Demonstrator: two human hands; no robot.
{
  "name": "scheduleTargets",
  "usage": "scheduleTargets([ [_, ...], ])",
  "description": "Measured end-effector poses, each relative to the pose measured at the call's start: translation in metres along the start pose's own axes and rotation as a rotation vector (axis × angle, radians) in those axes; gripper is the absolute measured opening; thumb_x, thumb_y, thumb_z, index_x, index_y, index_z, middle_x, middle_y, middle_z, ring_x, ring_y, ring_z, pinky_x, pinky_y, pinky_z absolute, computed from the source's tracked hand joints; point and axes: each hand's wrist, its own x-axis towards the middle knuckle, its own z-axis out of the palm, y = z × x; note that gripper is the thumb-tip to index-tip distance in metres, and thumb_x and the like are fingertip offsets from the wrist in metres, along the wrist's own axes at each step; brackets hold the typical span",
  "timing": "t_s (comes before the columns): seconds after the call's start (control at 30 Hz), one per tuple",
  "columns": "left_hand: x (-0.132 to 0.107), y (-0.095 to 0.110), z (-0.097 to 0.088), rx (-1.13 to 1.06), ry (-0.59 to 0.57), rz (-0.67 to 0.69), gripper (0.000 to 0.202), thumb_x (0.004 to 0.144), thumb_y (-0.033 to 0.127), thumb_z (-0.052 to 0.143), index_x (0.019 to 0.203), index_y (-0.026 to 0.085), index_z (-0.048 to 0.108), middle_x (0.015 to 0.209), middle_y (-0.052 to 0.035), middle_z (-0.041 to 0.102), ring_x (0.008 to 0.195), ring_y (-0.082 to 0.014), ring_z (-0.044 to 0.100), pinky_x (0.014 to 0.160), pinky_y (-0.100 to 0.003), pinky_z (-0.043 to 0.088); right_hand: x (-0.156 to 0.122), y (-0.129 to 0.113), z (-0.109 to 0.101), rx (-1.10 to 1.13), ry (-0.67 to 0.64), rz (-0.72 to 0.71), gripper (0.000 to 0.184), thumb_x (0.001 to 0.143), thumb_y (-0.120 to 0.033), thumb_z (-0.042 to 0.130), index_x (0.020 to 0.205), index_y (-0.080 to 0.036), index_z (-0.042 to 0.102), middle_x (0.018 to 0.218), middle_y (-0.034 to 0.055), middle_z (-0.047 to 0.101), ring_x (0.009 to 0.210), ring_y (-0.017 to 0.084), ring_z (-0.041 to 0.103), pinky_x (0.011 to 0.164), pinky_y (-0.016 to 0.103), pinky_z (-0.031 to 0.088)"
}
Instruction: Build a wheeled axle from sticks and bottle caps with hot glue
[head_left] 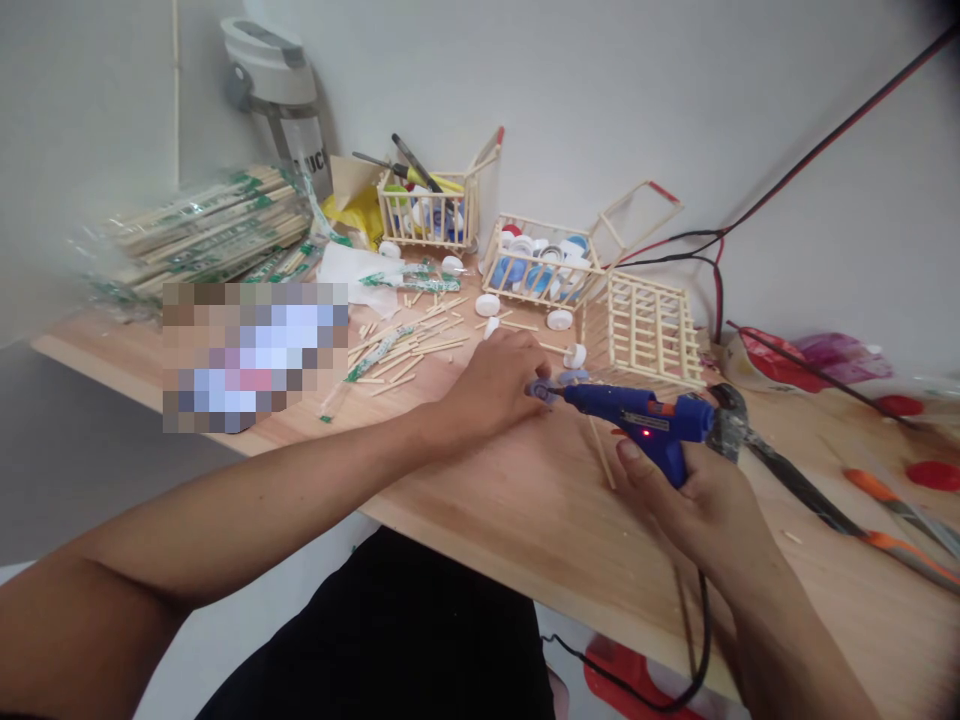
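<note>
My right hand (694, 495) is closed around the grip of a blue hot glue gun (626, 408), whose small red light is lit. Its nozzle points left, right at a translucent blue bottle cap (539, 389); whether the two touch I cannot tell. My left hand (501, 378) pinches that cap with its fingertips just above the table. Behind the nozzle lies another bluish cap (574, 376). White caps (575, 356) sit beside a stick-built lattice basket (652, 330), which stands just beyond the gun.
Two stick carts stand behind, one holding bottle caps (540, 270), the other caps and pens (427, 205). Cut sticks (412, 345) lie scattered. Wrapped chopsticks (217, 225), a tumbler (281, 110) and a blurred-out object (255, 360) are left. A hammer (795, 480) lies right, near cables.
</note>
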Motion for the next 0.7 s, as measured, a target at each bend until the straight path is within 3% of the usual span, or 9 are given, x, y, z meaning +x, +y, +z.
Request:
scheduleTargets([
  [0.47,0.0010,0.0023,-0.0016,0.036,-0.002,0.036,0.013,0.076,0.024,0.068,0.085,0.016,0.063,0.095,-0.0071,0.062,0.098,-0.0234,0.053,0.088,-0.037,0.041,-0.0030,-0.0028,-0.0002,0.023,0.001,-0.095,0.045,0.084,-0.058,0.050,0.059,-0.021,0.049,0.049,-0.0004,0.052,0.044,0.014,0.049,0.039,0.024,0.035],
  [0.7,0.0006,0.0026,-0.0012,0.052,0.001,0.017,0.013,0.076,0.023,0.068,0.086,0.016,0.064,0.097,-0.0079,0.062,0.099,-0.0242,0.052,0.087,-0.037,0.041,-0.0013,0.0001,0.0007,-0.010,0.030,-0.045,0.047,0.081,-0.062,0.050,0.059,-0.021,0.050,0.045,0.0004,0.052,0.042,0.016,0.051,0.039,0.025,0.037],
])
